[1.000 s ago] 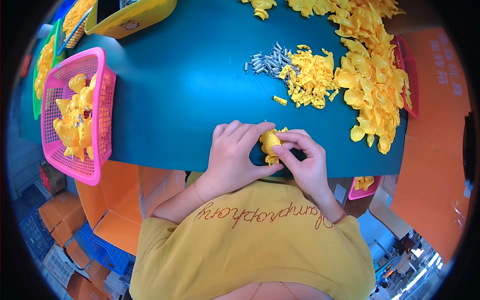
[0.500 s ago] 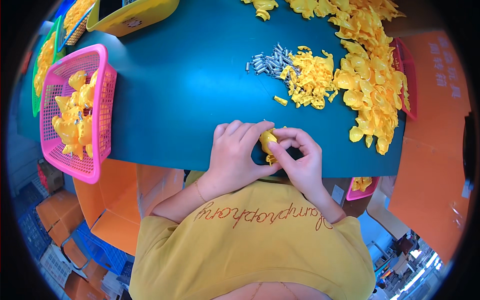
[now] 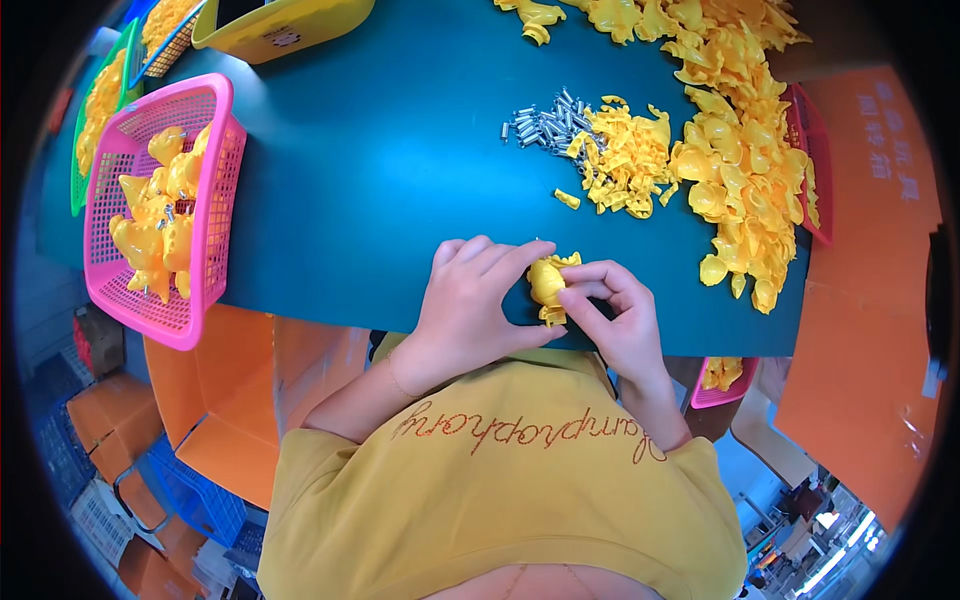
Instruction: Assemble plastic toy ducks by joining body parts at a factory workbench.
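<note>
A shiny yellow plastic toy part is between my hands, over the near edge of the table. My left hand grips it at the top and bottom between forefinger and thumb. From the other side, my right hand has its thumb and bent fingers closed on the part's right side. Beyond them lie a heap of small yellow plastic pieces and, left of it, a pile of small silver springs. One loose yellow piece lies just in front of the heap.
Yellow curved plastic shells pile along the table's right side. At left, a pink basket holds yellow toy parts with metal bits. Behind it stand a green basket and a yellow bin. Orange cardboard rises at right.
My right hand has shifted slightly right and down, its fingers uncovering more of the yellow part. My left hand keeps its grip. The whole view has shifted a little.
</note>
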{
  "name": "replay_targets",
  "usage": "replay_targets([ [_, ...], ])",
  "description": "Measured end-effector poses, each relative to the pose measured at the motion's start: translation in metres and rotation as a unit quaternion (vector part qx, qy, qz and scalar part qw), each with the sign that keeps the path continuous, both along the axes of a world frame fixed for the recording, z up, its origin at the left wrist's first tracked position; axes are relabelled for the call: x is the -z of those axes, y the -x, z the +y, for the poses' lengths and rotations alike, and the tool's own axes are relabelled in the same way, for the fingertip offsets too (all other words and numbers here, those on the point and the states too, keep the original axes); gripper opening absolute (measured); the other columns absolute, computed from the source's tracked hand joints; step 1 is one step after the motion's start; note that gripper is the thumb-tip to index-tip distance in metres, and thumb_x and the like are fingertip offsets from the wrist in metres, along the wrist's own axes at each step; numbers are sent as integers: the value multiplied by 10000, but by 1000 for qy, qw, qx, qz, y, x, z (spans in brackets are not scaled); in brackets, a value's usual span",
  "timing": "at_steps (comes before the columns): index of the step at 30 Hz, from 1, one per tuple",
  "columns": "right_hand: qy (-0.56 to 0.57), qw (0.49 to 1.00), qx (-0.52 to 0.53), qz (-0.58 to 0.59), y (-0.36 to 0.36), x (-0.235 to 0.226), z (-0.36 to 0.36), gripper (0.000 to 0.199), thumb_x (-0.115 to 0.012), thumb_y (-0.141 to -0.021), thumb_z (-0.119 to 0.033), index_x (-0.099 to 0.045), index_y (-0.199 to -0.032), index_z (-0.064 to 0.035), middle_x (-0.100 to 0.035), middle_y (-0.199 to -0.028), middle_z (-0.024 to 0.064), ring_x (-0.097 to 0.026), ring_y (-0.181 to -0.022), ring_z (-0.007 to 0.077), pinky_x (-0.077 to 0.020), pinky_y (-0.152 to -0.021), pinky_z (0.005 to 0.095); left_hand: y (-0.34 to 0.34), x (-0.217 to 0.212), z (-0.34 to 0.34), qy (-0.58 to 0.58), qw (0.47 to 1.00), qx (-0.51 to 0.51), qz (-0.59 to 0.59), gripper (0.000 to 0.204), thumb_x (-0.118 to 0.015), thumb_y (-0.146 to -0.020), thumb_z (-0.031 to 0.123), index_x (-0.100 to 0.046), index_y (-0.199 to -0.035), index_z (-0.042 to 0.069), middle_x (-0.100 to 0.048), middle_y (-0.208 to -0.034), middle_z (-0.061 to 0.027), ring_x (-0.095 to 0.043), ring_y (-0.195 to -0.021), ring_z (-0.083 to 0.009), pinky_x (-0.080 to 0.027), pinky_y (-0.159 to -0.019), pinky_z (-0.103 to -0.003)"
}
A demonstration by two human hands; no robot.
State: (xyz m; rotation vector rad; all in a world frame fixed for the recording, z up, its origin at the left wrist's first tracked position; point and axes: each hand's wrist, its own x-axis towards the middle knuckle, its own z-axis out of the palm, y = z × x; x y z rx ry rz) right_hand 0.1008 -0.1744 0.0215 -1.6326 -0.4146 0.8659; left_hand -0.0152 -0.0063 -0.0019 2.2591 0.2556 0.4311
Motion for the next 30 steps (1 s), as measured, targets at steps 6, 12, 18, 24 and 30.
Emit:
replay_targets([
  [6, 16, 999, -9, -47, 9, -6, 1, 183, -751, -941, -3, -690, -1112, 19, -739, -1049, 72, -711, -941, 104, -545, -848, 232, -3, -3, -3, -8, 1000, -10, 17, 703, -941, -664, 394, -678, -1272, 161, -709, -992, -7, -636, -920, -198, -413, -887, -386],
  [12, 35, 931, -78, -354, 9, 6, -5, 228, -825, -845, -47, -712, -1043, -38, -746, -1087, 110, -693, -1055, 279, -503, -955, 408, 0, 1, -2, -5, 1000, -7, 4, 706, -933, -647, 307, -681, -1295, 189, -713, -1019, 12, -624, -886, -182, -400, -876, -372],
  [18, 13, 934, -89, -347, 10, 7, -11, 259, -864, -821, -160, -761, -1051, -101, -758, -1065, 45, -682, -1023, 244, -456, -989, 421, 2, -5, -1, 13, 1000, 9, 5, 696, -917, -647, 245, -672, -1298, 199, -691, -1050, 3, -623, -919, -192, -388, -947, -386],
  [24, 14, 865, -92, -492, 10, 5, -19, 452, -928, -721, -173, -755, -1133, -105, -670, -1184, 64, -577, -1133, 312, -460, -985, 422, 6, -10, 10, 48, 995, 65, 60, 692, -909, -646, 191, -670, -1295, 177, -674, -1056, 4, -629, -937, -187, -390, -970, -385],
  [30, -14, 900, -80, -428, -6, 2, -14, 728, -950, -709, -239, -630, -1349, -103, -619, -1314, 93, -551, -1230, 303, -470, -1006, 412, 8, -10, 13, 66, 992, 74, 79, 687, -910, -646, 152, -669, -1290, 157, -679, -1099, -3, -626, -941, -196, -394, -1000, -394],
])
